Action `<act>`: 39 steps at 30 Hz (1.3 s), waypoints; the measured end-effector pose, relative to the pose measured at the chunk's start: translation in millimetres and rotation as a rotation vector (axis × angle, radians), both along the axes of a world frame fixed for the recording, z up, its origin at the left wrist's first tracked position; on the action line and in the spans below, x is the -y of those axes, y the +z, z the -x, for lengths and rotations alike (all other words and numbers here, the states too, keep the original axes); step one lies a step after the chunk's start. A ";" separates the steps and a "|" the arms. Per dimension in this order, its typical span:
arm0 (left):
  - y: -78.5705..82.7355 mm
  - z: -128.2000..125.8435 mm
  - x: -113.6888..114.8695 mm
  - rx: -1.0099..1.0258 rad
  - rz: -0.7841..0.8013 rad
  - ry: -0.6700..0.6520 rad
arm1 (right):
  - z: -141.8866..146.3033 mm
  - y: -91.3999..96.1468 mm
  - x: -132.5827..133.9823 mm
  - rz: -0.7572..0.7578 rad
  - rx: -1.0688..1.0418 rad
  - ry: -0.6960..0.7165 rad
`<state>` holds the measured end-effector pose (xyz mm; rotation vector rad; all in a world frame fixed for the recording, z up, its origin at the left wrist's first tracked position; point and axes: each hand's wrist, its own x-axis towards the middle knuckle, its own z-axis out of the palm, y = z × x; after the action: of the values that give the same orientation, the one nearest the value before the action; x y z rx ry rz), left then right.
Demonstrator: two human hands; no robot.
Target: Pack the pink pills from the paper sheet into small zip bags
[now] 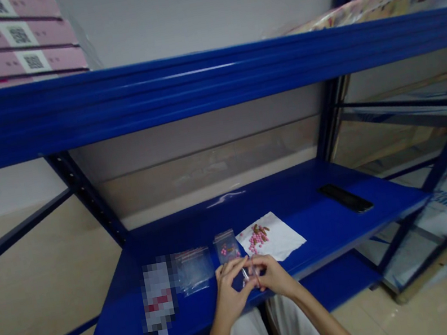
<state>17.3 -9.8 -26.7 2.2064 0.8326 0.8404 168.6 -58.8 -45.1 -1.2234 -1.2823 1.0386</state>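
My left hand (pixel 229 289) and my right hand (pixel 272 275) meet above the front edge of the blue shelf (pixel 327 224). Both pinch a small clear plastic bag (pixel 247 274) between their fingertips. Just beyond them lies another small clear bag with pink pills (pixel 226 247) inside. To its right a white paper sheet (pixel 281 241) carries a heap of pink and brown pills (pixel 257 236). A stack of clear bags (pixel 192 268) lies to the left.
A blurred-out device (pixel 157 296) with a white cable lies at the shelf's front left. A black phone (pixel 345 198) rests at the far right. The blue upper shelf beam (pixel 209 81) crosses overhead, with pink boxes (pixel 19 36) stacked above.
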 end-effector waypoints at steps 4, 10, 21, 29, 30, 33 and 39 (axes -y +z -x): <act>-0.2 -0.8 -0.7 -0.037 -0.016 -0.016 | -1.1 3.5 0.4 -0.118 0.184 -0.027; -2.3 0.8 -2.9 -0.041 -0.043 -0.028 | -2.0 6.7 2.1 -0.192 0.301 -0.029; -1.6 0.7 1.4 -0.031 -0.070 0.001 | -3.0 8.8 7.1 -0.024 0.064 0.035; -4.3 3.0 -1.9 0.083 -0.187 0.171 | -35.3 21.8 14.9 -0.074 0.239 -0.362; -4.3 3.1 -2.1 0.094 -0.190 0.189 | -42.6 23.3 15.1 -0.104 0.342 -0.422; -4.1 3.2 -2.1 0.116 -0.207 0.211 | -58.3 26.1 16.0 -0.034 0.629 -0.451; -3.1 3.1 -1.8 0.118 -0.198 0.203 | -57.1 24.6 13.9 0.085 0.833 -0.482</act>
<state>14.2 -8.0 -29.8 2.2400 0.9626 1.1857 225.7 -72.7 -20.5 -2.0195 -1.4287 0.2124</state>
